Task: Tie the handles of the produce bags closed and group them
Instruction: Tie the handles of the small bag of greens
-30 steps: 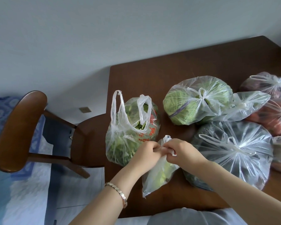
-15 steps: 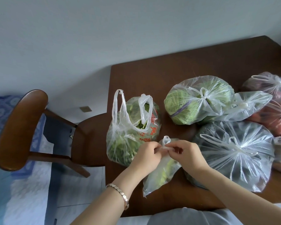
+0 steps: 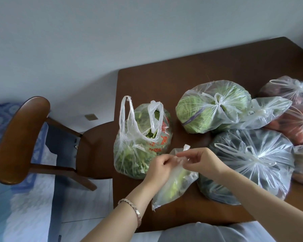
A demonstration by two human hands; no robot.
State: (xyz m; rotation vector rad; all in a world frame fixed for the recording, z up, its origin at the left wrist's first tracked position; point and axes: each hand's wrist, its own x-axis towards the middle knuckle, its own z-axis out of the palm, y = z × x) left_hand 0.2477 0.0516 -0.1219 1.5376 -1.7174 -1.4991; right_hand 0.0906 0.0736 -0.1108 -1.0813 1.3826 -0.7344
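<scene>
1. Thin clear plastic, crinkly and limp: the small bag (image 3: pixel 175 184) of pale greens lies on the surface (image 3: pixel 164 81) between the open bag (image 3: pixel 140 144) and the big tied bag (image 3: pixel 252 165).
2. Left hand (image 3: pixel 158 165) and right hand (image 3: pixel 202 162) each pinch its neck, grip pressed together on the film.
3. To knot well, I'd judge: twist tight, pull ends apart evenly, avoid tearing.
4. Open bag's handles stand loose, untied.
</scene>
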